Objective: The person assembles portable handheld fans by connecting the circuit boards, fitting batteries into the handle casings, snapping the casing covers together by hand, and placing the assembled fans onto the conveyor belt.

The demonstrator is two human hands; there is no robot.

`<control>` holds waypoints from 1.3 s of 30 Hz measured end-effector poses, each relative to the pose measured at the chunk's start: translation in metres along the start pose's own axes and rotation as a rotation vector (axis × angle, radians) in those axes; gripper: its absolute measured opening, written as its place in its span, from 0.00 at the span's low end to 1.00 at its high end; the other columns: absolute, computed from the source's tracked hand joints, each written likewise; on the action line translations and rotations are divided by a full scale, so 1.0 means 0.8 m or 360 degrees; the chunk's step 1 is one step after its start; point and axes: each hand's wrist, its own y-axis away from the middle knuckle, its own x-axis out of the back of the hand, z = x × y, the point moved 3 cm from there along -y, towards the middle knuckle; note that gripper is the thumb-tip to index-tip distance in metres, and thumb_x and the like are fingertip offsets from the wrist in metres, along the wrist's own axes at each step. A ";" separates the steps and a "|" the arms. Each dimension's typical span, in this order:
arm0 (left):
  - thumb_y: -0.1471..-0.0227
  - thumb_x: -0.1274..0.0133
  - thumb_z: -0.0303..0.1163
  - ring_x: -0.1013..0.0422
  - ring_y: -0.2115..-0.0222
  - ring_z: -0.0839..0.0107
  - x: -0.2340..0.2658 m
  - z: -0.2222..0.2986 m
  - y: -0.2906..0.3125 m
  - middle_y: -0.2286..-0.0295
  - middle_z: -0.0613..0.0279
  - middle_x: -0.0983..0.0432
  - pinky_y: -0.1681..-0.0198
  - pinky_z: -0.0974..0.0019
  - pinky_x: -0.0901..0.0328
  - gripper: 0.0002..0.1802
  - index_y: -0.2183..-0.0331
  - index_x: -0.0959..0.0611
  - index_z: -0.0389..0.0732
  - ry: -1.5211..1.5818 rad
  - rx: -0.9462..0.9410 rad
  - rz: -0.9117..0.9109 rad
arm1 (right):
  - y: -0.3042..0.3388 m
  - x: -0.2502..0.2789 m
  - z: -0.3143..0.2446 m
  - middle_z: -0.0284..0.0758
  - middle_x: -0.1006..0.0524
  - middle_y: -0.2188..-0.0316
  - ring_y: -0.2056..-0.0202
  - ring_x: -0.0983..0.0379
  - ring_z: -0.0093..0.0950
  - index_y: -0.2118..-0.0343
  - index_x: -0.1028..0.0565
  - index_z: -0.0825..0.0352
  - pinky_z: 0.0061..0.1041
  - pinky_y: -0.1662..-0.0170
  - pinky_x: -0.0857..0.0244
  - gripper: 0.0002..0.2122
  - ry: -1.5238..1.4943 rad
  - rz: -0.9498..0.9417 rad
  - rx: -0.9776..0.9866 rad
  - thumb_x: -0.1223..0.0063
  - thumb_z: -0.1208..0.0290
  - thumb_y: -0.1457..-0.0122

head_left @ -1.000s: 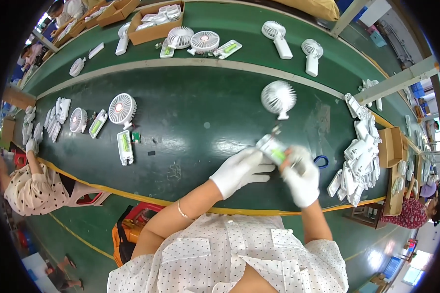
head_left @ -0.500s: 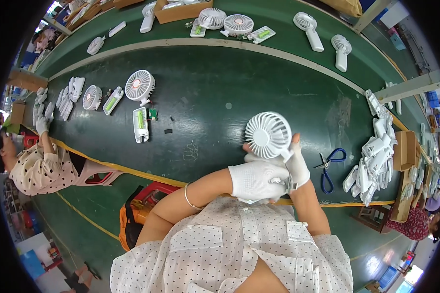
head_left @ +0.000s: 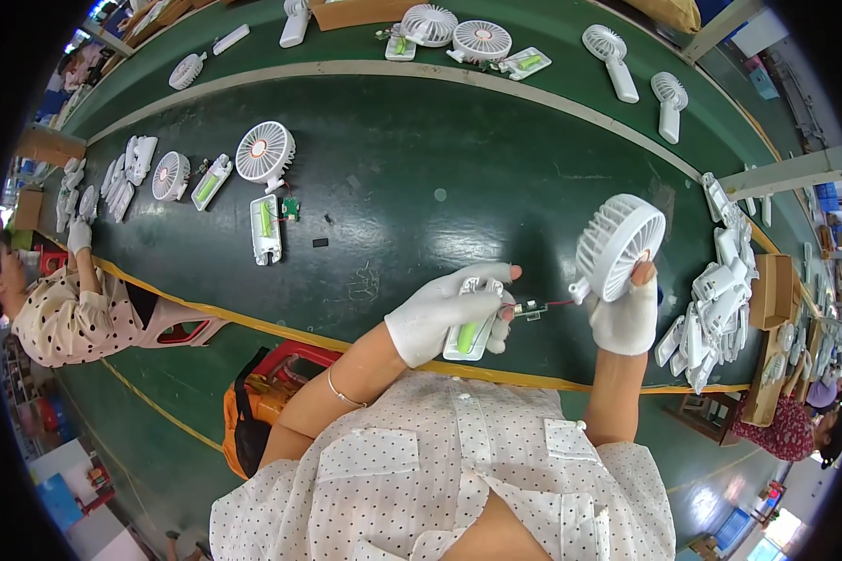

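Observation:
My gloved left hand (head_left: 449, 313) grips a white fan handle half (head_left: 477, 329) that has a green battery in it. To its right, my gloved right hand (head_left: 625, 316) holds up a round white fan head (head_left: 619, 245), thumb against its front. Thin red wire and a small circuit board (head_left: 530, 309) stretch between the two parts, hanging over the green table. Both hands are closed on their pieces. The scissors are mostly hidden behind my right hand and the fan head.
A pile of white handle shells (head_left: 716, 304) lies at the right, by a cardboard box (head_left: 775, 290). On the left are an opened fan (head_left: 265, 152) and its battery handle (head_left: 266, 229). More fans (head_left: 482, 40) lie beyond the pale divider (head_left: 384, 68). A co-worker (head_left: 84, 309) sits at far left.
My hands have moved apart, the right one carrying the fan head to the right. The handle half with its battery and the wired board now show between them.

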 end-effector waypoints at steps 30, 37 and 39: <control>0.36 0.54 0.39 0.24 0.79 0.67 0.003 0.013 -0.002 0.72 0.53 0.23 0.79 0.65 0.27 0.17 0.54 0.27 0.34 -0.0302 -0.0127 0.0476 | 0.033 -0.042 0.065 0.38 0.25 0.61 0.69 0.26 0.22 0.51 0.27 0.73 0.19 0.65 0.30 0.17 0.1350 -0.0331 0.0433 0.50 0.90 0.44; 0.36 0.56 0.32 0.22 0.76 0.67 0.015 -0.020 -0.017 0.69 0.55 0.23 0.76 0.64 0.25 0.13 0.54 0.27 0.36 -0.0466 0.0026 0.0427 | 0.016 -0.072 0.041 0.38 0.24 0.66 0.69 0.24 0.32 0.60 0.20 0.66 0.26 0.69 0.30 0.15 0.2052 -0.0622 0.0920 0.37 0.84 0.52; 0.36 0.57 0.33 0.22 0.76 0.67 0.014 -0.022 -0.017 0.69 0.55 0.23 0.75 0.64 0.25 0.13 0.54 0.27 0.36 -0.0526 0.0010 0.0404 | 0.012 -0.069 0.039 0.37 0.24 0.67 0.69 0.24 0.33 0.61 0.19 0.65 0.28 0.69 0.31 0.14 0.2110 -0.0701 0.0855 0.37 0.84 0.53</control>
